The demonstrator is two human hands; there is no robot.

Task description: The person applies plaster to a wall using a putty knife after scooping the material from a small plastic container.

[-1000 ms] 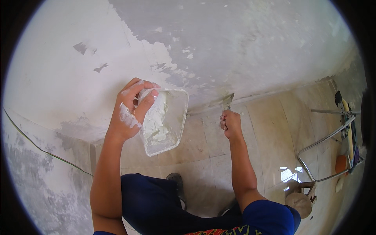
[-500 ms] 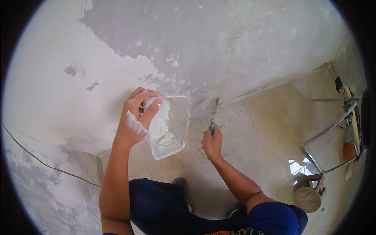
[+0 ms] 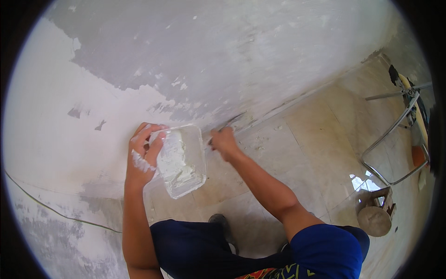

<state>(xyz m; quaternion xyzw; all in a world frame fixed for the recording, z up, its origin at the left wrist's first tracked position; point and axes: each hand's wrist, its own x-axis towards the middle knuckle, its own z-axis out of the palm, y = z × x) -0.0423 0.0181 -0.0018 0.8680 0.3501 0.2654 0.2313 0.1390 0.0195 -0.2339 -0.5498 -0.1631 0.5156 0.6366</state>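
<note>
Looking down, we see our left hand [image 3: 141, 158] near nine o'clock, grasping a clear rectangular plastic tub [image 3: 198, 151] by its left side, with the thumb over the rim. The tub is close to the centre, toward eight o'clock, and soft white paste [image 3: 174, 162] lies mostly in its left part; white smears are also on the back of this hand. Our right hand [image 3: 224, 143], almost at the centre, is curled round a thin dark flat scraper [image 3: 236, 118]. Its blade points toward one o'clock, close to the grey-and-white plastered wall [image 3: 278, 56]; whether it touches, we cannot tell. At four o'clock, on the beige tiled floor [image 3: 320, 135], stands a round-topped beige stool [image 3: 374, 221].
</note>
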